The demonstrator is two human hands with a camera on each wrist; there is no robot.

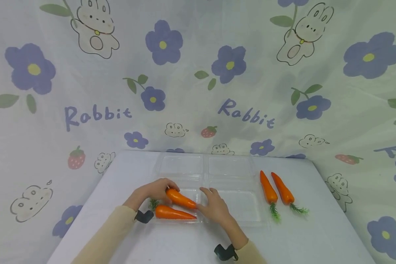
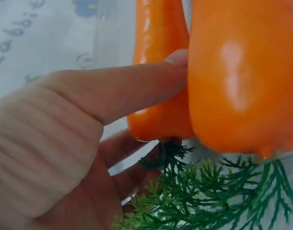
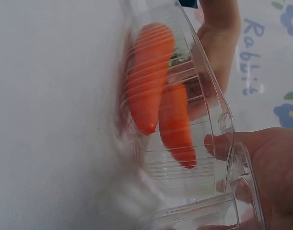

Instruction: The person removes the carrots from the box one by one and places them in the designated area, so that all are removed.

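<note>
My left hand (image 1: pixel 158 189) grips an orange toy carrot (image 1: pixel 181 200) near its thick, leafy end, thumb along its side in the left wrist view. A second carrot (image 1: pixel 173 212) lies beside it, nearer to me, green leaves to the left. Both are within the left half of a clear plastic container (image 3: pixel 211 91), whose ribbed wall shows them in the right wrist view. My right hand (image 1: pixel 216 209) has its fingers spread at the container's middle. Its thumb (image 3: pixel 223 146) is close to the held carrot's tip; whether it touches the container cannot be told.
Two more carrots (image 1: pixel 268 189) (image 1: pixel 283 189) lie side by side on the white table (image 1: pixel 320 238), right of the container. A second clear compartment (image 1: pixel 244 207) adjoins on the right. Clear lids (image 1: pixel 181 165) stretch behind. A curtain with rabbits and flowers (image 1: pixel 188 91) hangs at the back.
</note>
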